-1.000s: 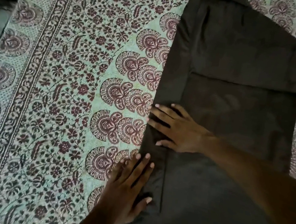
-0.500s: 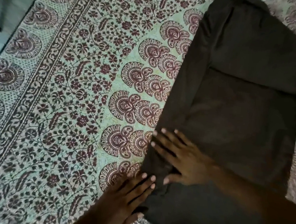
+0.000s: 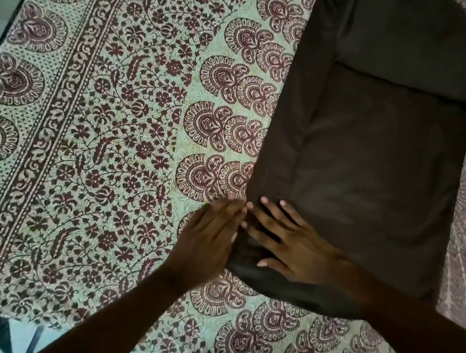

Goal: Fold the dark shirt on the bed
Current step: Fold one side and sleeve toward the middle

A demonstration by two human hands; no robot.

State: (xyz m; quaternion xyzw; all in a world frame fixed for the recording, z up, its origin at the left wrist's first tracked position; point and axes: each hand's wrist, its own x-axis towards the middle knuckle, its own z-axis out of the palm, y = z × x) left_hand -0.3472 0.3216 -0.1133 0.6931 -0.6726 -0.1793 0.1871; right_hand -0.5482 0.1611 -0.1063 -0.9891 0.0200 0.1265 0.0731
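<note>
**Dark shirt pressed flat at its near corner**

The dark shirt [image 3: 371,162] is laid flat on the patterned bedspread [image 3: 98,162], toward 2 o'clock in the view, with a long fold running along its 9 o'clock edge. Its 7 o'clock corner is pressed by the right hand [image 3: 290,245], fingers straight and spread. The left hand [image 3: 208,237], fingers straight and held together, is set against the shirt's edge, at 9 o'clock of the right hand.
</note>
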